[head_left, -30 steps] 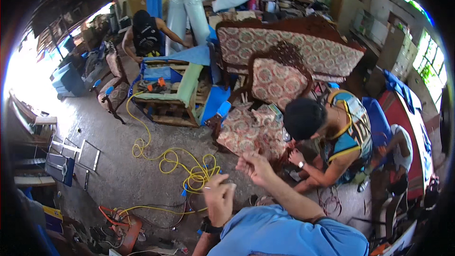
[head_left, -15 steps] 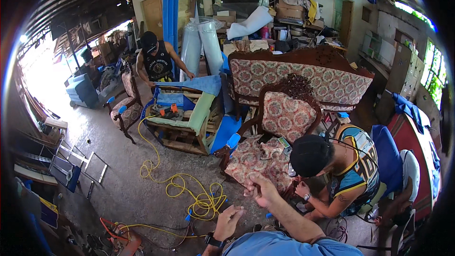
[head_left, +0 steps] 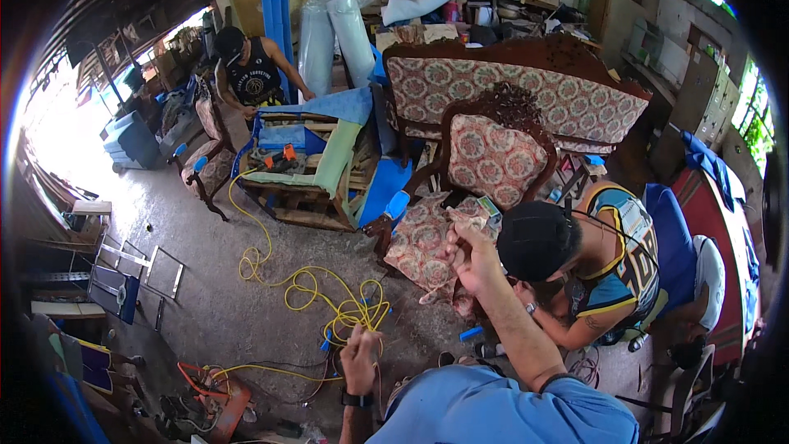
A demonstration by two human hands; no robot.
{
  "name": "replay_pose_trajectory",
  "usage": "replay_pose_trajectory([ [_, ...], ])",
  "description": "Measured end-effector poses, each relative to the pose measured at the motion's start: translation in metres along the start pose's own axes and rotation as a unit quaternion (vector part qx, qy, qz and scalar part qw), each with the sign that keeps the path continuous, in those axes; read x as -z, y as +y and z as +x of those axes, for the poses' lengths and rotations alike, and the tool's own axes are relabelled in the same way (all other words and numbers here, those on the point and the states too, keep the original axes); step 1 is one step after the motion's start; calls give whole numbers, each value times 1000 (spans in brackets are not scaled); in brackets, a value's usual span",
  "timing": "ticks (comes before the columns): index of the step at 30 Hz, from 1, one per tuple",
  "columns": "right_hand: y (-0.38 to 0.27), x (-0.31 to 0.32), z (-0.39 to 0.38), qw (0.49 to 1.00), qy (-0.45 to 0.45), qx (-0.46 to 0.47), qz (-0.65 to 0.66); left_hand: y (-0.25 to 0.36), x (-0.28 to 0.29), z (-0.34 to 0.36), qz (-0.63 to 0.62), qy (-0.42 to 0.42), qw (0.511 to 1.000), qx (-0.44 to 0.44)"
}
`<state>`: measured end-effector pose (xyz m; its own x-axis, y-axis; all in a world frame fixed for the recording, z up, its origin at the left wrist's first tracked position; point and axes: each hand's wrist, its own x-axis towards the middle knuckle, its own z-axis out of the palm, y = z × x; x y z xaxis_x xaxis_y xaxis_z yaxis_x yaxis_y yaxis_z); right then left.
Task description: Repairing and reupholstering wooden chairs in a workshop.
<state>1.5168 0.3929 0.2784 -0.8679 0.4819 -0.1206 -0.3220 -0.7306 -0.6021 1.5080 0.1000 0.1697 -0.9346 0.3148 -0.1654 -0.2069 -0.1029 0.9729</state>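
Observation:
My right hand [head_left: 474, 259] is raised in front of the armchair, its fingers bent together in a pinch; what they hold, if anything, is too small to make out. Lower and to the left, my left hand [head_left: 359, 359] points upward with its fingertips pressed together, and anything between them is likewise too fine to tell. Behind my right hand is the armchair's floral seat [head_left: 417, 245], with loose floral fabric [head_left: 468, 218] on top. Its floral backrest [head_left: 499, 159] sits in a carved dark wood frame.
Close on my right, a co-worker in a black cap [head_left: 538, 238] bends by the chair. Another person [head_left: 252, 70] stands behind a bare wooden seat frame [head_left: 308, 212]. A yellow hose [head_left: 325, 279] coils on the floor near an orange machine [head_left: 226, 407]. A floral sofa [head_left: 509, 94] stands behind.
My hands have moved apart: the right up and away, the left to the left. The view has shifted a little. The co-worker on the right stays bent by the chair.

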Motion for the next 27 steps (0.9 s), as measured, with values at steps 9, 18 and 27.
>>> replay_pose_trajectory([
  [9, -6, 3, 7, 998, -62, 19, -1, -25, 50, 17, 33, 47, 998, -12],
  [18, -16, 2, 5, 999, -29, 32, 2, -47, 102, -10, 132, 135, 981, -43],
  [27, -23, 18, 15, 999, -32, 33, 14, -95, 169, -49, 236, 206, 950, 2],
])
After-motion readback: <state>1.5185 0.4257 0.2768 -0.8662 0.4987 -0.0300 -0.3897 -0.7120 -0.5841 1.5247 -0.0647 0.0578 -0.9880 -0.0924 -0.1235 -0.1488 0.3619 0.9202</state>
